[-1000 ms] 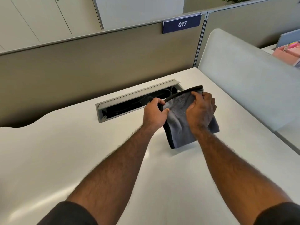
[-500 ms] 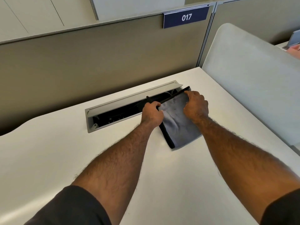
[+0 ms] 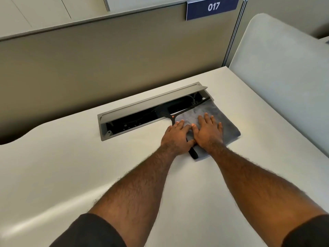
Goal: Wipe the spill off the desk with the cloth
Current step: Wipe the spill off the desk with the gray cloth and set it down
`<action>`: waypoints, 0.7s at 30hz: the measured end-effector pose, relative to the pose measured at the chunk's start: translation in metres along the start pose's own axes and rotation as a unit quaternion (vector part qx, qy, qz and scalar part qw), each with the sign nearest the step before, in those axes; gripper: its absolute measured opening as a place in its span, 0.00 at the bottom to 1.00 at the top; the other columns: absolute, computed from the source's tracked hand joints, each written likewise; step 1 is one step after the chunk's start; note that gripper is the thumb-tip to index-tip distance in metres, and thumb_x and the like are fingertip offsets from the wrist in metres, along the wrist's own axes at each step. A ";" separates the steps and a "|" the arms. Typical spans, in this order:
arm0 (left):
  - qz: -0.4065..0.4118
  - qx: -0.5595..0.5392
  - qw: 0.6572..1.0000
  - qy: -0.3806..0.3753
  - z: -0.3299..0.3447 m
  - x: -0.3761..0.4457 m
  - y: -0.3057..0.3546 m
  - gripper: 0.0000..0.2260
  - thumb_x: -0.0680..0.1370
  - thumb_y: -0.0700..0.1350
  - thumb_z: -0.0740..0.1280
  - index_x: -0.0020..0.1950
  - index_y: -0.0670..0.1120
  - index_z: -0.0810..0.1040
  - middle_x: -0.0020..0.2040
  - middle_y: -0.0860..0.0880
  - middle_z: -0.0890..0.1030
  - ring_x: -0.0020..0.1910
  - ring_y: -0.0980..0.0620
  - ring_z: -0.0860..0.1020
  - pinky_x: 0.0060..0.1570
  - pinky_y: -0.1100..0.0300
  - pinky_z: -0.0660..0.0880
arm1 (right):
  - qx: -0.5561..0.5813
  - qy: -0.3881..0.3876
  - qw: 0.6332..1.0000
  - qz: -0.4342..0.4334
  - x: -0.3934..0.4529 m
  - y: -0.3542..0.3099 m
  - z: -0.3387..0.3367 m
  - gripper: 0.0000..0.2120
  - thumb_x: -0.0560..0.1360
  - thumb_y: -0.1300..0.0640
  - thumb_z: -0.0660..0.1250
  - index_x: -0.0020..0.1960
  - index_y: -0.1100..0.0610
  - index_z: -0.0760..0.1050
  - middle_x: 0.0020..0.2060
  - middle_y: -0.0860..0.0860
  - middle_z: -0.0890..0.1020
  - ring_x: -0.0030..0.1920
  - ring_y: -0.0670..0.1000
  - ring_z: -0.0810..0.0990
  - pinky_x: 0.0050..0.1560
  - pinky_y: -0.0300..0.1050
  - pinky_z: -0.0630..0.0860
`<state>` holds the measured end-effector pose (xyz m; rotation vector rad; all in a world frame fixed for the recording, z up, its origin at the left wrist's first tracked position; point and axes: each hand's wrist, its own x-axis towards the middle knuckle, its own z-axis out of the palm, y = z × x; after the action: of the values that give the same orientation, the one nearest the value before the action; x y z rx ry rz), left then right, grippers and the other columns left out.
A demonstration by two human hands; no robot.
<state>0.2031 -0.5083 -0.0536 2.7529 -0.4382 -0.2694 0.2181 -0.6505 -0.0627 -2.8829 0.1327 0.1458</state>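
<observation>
A grey cloth (image 3: 226, 125) with a black edge lies flat and folded on the white desk (image 3: 71, 166), just right of the cable tray's front rim. My left hand (image 3: 178, 138) rests palm down on the cloth's left edge, fingers spread. My right hand (image 3: 208, 131) presses flat on the cloth's middle, beside the left one, thumbs touching. Neither hand grips the cloth. No spill shows on the desk surface.
An open cable tray (image 3: 124, 129) with a raised grey lid is sunk into the desk behind the hands. A beige partition (image 3: 106, 65) with a "017" sign (image 3: 212, 7) stands at the back. A pale divider panel (image 3: 284, 77) borders the desk's right side.
The cloth was held up between both hands, then lowered. It now lies flat on the desk with both palms pressed on top.
</observation>
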 end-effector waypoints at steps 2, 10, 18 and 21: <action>-0.012 -0.015 1.000 0.018 -0.006 -0.008 -0.002 0.33 0.76 0.61 0.61 0.77 0.48 0.57 0.79 0.45 0.55 0.78 0.46 0.52 0.75 0.50 0.50 | 0.014 0.004 1.000 -0.002 -0.006 -0.004 -0.006 0.29 0.81 0.40 0.47 0.77 0.52 0.54 0.78 0.55 0.56 0.77 0.58 0.52 0.75 0.61 0.48; -0.068 -0.010 0.997 0.032 -0.030 -0.066 -0.019 0.31 0.79 0.59 0.59 0.78 0.47 0.56 0.79 0.45 0.55 0.78 0.46 0.54 0.75 0.50 0.52 | 0.046 -0.026 0.998 -0.040 -0.047 -0.038 -0.021 0.29 0.81 0.39 0.45 0.77 0.53 0.53 0.78 0.55 0.57 0.77 0.57 0.53 0.75 0.59 0.48; -0.138 -0.014 0.990 0.039 -0.059 -0.149 -0.048 0.31 0.79 0.59 0.59 0.78 0.46 0.56 0.79 0.45 0.56 0.78 0.45 0.52 0.74 0.51 0.52 | 0.027 -0.034 0.989 -0.143 -0.100 -0.095 -0.042 0.30 0.81 0.38 0.45 0.76 0.54 0.59 0.74 0.55 0.66 0.73 0.57 0.65 0.72 0.56 0.60; -0.158 -0.005 0.987 0.026 -0.072 -0.179 -0.066 0.33 0.78 0.61 0.59 0.78 0.45 0.55 0.79 0.44 0.56 0.78 0.44 0.51 0.75 0.50 0.52 | 0.043 -0.070 0.981 -0.176 -0.117 -0.118 -0.045 0.30 0.80 0.37 0.45 0.76 0.53 0.59 0.75 0.53 0.65 0.74 0.56 0.63 0.73 0.56 0.59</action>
<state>0.0706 -0.3683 0.0127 2.8047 0.0161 -0.2744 0.1181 -0.5394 0.0223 -2.7454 -0.3850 0.2667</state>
